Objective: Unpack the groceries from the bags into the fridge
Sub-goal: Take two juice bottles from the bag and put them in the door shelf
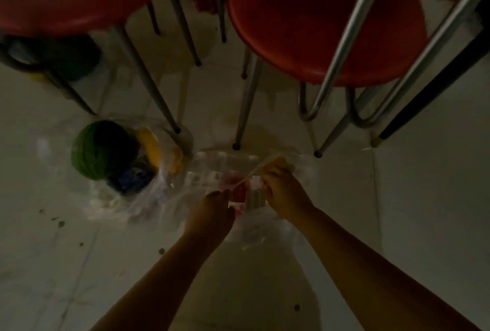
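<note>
**Operator:** Forearms come first, both reaching down from under the lens to the clear plastic bag [212, 171] on the pale tiled floor [411, 198]. Beyond them, biggest of all, two red chairs [318, 26] stand on metal legs.

**Observer:** And the groceries?

**Operator:** All on the floor, none near a fridge (no fridge in sight at all). A second clear bag [111, 193] lies to the left, holding a green watermelon [98, 150], something yellow [153, 150] touching it, and a dark blue item [135, 179] just below. The bag I'm working holds red packs [236, 187] and a pale bottle [254, 198].

**Observer:** Hands?

**Operator:** My right hand [283, 193] has its fingers curled, pinching the bag's handle strip [265, 169], which runs taut up to the left. My left hand [212, 211] sits at the bag mouth with fingertips bunched together; the dim, blurred view doesn't let me say whether they grip plastic or only touch it.

**Observer:** How would you handle it?

**Operator:** I judge this as opening the bag. I'd spread the mouth wide with both hands, then lift the bottle by its body, not the cap, so the thin plastic doesn't snag or tear.
</note>
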